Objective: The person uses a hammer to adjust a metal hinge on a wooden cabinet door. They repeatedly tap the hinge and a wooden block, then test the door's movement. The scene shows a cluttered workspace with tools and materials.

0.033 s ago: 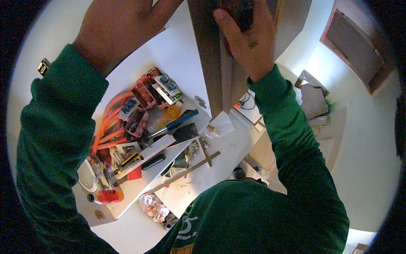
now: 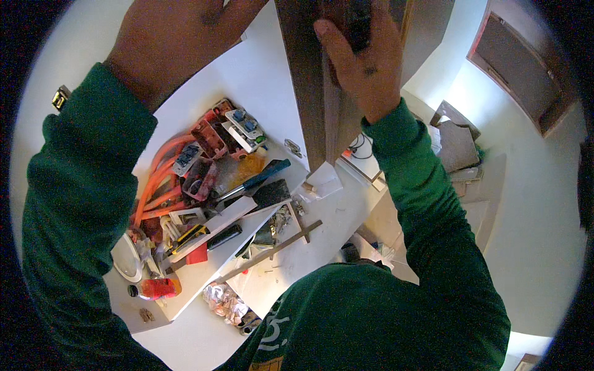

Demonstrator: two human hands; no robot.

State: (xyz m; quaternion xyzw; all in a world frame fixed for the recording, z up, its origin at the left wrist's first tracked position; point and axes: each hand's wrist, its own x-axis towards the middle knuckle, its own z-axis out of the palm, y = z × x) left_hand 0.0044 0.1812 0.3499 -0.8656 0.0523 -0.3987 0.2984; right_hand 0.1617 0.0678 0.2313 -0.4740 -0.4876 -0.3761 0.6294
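Observation:
Both arms in green sleeves are raised. My left hand (image 2: 179, 46) is at the upper left in front of a white surface. Its thumb side points up and right, but the fingers are cut off by the top edge, so whatever it touches is hidden. My right hand (image 2: 371, 68) is at the top centre, against a tall brown wooden panel (image 2: 304, 74). Its thumb and fingers curve around a glossy black object (image 2: 359, 28), which is only partly in view; its kind cannot be told.
Below on a white worktop (image 2: 331, 213) lie orange tubing (image 2: 151, 182), reddish boxes (image 2: 209, 141), a screwdriver (image 2: 257, 176), a yellow-black cutter (image 2: 189, 238), a red bottle (image 2: 159, 287) and wood strips. A brown-framed panel (image 2: 516, 65) is on the right wall; boards (image 2: 456, 147) lean beneath it.

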